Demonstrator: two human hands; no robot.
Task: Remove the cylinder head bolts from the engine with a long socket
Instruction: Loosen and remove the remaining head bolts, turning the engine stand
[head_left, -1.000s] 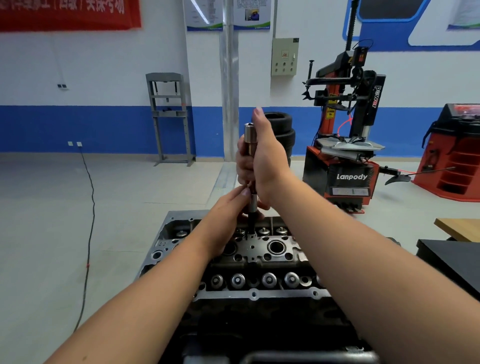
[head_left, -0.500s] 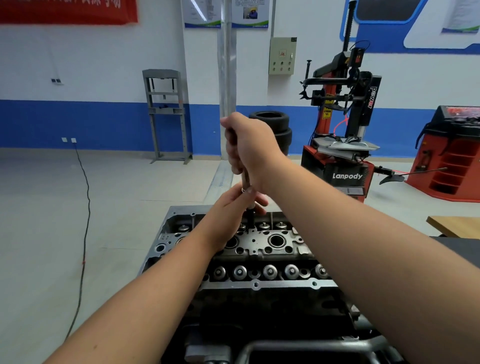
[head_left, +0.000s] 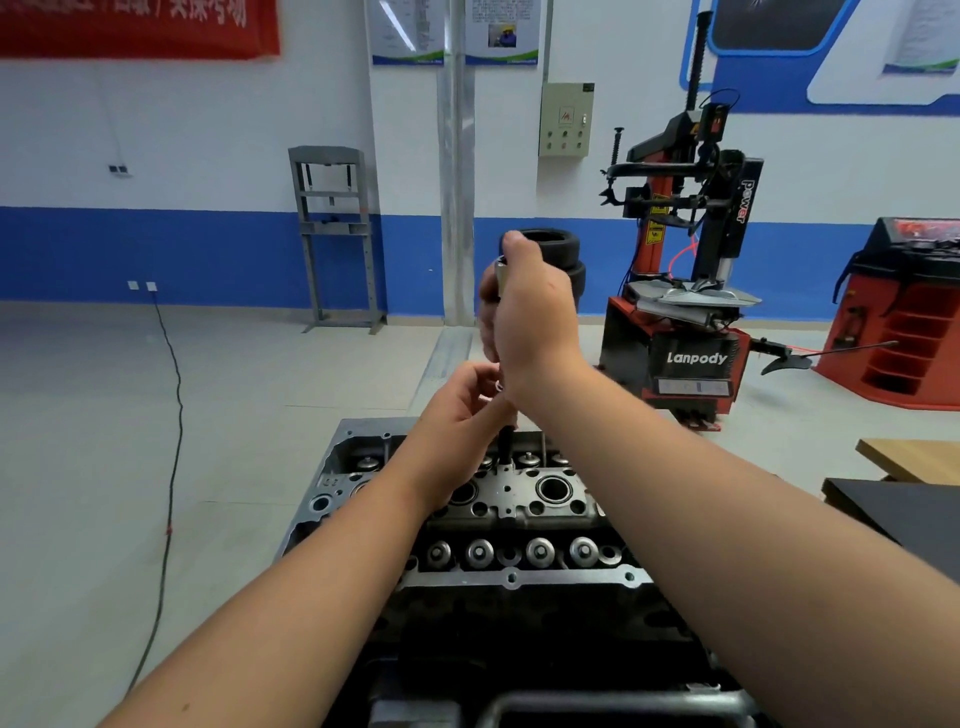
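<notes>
Right hand (head_left: 535, 317) rotated, apparently gripping long socket (head_left: 501, 278).

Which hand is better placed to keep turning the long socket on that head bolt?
The right hand. Its grip wraps the top of the long socket, which stands upright over the cylinder head. The left hand only pinches the shaft low down, so it is better suited to steadying.

Auto workshop – tyre changer (head_left: 691, 270) (Lanpody), stacked tyres (head_left: 563, 260), engine (head_left: 498, 519)
</notes>
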